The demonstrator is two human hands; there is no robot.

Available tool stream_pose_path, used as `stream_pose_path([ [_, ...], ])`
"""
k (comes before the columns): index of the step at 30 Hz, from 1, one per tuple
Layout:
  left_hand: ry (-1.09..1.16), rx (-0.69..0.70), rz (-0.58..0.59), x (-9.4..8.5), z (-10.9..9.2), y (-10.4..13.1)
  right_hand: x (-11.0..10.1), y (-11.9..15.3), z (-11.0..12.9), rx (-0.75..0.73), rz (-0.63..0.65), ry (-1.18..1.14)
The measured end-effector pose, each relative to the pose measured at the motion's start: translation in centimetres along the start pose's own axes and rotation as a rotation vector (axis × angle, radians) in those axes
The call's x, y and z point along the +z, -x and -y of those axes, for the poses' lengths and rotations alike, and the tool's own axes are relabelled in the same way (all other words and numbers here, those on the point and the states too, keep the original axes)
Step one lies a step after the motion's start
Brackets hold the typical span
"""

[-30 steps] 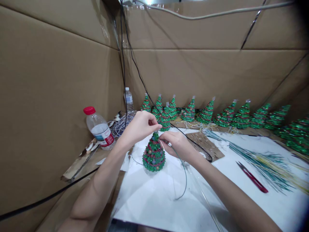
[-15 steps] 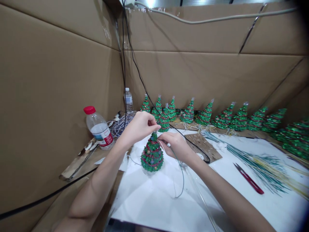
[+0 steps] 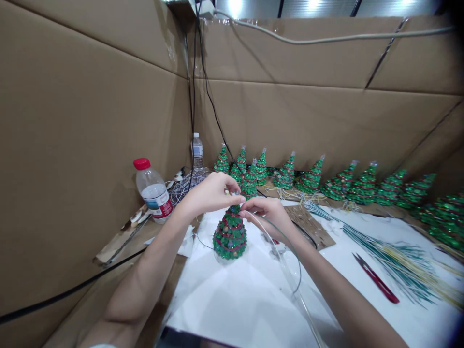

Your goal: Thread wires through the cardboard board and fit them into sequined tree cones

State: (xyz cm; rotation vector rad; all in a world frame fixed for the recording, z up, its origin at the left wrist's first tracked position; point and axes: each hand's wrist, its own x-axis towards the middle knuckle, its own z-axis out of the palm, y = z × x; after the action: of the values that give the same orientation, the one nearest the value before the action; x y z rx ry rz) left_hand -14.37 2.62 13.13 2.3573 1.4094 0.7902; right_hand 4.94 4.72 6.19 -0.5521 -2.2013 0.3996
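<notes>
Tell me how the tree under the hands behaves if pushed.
The tree will probably resist tipping, since it tapers upward from a broad base. Its bumpy surface likely makes it less slippery. Pushed low, it may slide, as the white worktop looks fairly smooth.

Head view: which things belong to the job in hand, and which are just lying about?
Likely the job:
tree, at the left hand
green wire, at the right hand
wire bundle
snips

Likely just lying about:
red-capped bottle
smaller bottle
</notes>
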Motion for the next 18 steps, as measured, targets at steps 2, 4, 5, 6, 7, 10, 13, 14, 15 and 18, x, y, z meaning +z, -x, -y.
stream_pose_path([
  [2,0.004,0.020,0.094,-0.1,0.3,0.0,-0.1,-0.1,-0.3,-0.015,-0.014,0.027],
  [4,0.020,0.031,0.124,0.0,0.6,0.0,-0.1,-0.1,-0.5,-0.052,-0.029,0.066],
  [5,0.032,0.035,0.123,0.0,0.8,-0.1,0.0,-0.1,-0.6,-0.076,-0.036,0.084],
  [6,0.045,0.039,0.117,0.1,0.9,-0.1,0.1,0.0,-0.6,-0.100,-0.043,0.101],
  [7,0.058,0.046,0.111,0.2,1.0,-0.2,0.2,0.1,-0.6,-0.121,-0.050,0.116],
  [10,0.114,0.061,0.065,0.2,0.9,-0.1,0.6,0.5,-0.4,-0.161,-0.086,0.151],
  [13,0.202,0.053,0.010,0.1,0.7,-0.1,1.0,0.8,-0.3,-0.165,-0.152,0.170],
  [14,0.226,0.051,-0.011,0.1,0.7,-0.1,1.1,0.7,-0.2,-0.162,-0.183,0.171],
  [15,0.249,0.054,-0.038,0.2,0.6,-0.2,1.2,0.7,-0.1,-0.156,-0.214,0.172],
  [18,0.335,0.085,-0.142,0.4,0.3,-0.3,1.1,0.2,0.8,-0.093,-0.322,0.125],
])
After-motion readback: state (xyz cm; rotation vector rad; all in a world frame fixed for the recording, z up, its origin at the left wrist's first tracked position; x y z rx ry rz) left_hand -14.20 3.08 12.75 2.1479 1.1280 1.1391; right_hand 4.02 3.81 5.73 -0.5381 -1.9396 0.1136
